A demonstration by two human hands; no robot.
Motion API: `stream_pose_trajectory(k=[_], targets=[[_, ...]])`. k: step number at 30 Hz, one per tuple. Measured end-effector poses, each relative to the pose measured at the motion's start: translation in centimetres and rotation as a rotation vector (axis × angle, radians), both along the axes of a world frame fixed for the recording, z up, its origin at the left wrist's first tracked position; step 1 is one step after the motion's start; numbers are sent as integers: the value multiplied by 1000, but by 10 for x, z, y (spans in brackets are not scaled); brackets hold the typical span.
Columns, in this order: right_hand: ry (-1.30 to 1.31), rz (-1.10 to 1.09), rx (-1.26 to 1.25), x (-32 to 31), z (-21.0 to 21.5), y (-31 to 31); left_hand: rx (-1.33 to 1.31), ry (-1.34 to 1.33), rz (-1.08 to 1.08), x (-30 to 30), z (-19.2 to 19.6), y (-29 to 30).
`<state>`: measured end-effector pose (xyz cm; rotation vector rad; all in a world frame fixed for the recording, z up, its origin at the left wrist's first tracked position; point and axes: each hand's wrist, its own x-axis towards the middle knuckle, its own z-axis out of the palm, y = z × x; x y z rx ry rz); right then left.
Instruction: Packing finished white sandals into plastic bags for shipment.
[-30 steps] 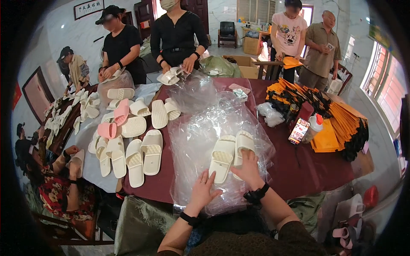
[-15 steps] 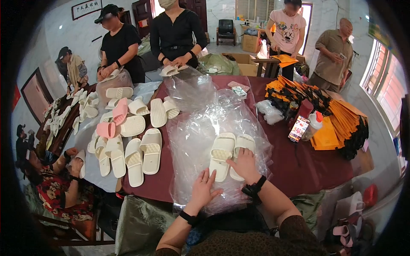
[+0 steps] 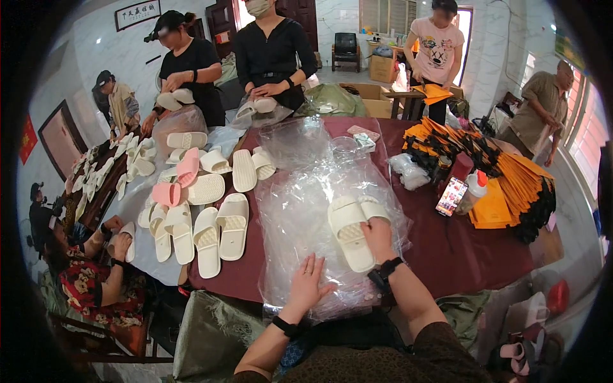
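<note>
A pair of cream slide slippers sits over the stack of clear plastic bags (image 3: 294,220) in front of me. The left slipper (image 3: 350,235) shows its quilted strap and sole; most of the right slipper (image 3: 372,209) is hidden behind my hand. My right hand (image 3: 379,240) grips the pair between them, its fingers partly tucked out of sight. Flat on the plastic nearer to me lies my left hand (image 3: 308,281), fingers stretched out, holding nothing.
More cream slippers (image 3: 233,226) and a pink pair (image 3: 188,167) lie at left. To the right are a lit phone (image 3: 451,196), a red-capped bottle (image 3: 474,186) and a heap of orange bags (image 3: 511,185) with black parts. Several people work around the table (image 3: 460,255).
My right hand has closed on the slippers and shifted them slightly right, tilting them closer together. My left hand stays on the plastic. Across the table, a person at far right has moved rightward.
</note>
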<state>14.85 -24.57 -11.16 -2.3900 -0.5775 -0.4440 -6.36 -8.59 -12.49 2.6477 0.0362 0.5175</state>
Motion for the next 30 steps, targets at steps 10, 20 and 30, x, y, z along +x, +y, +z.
stream_pose_trajectory(k=[10,20,30], targets=[[101,85,633,-52,39,-107,83,64,-182,3,12,-16],[269,135,688,-112,61,-143,113,23,21,16,4,-18],[334,616,469,-143,68,-126,-133,145,-49,22,26,-4]])
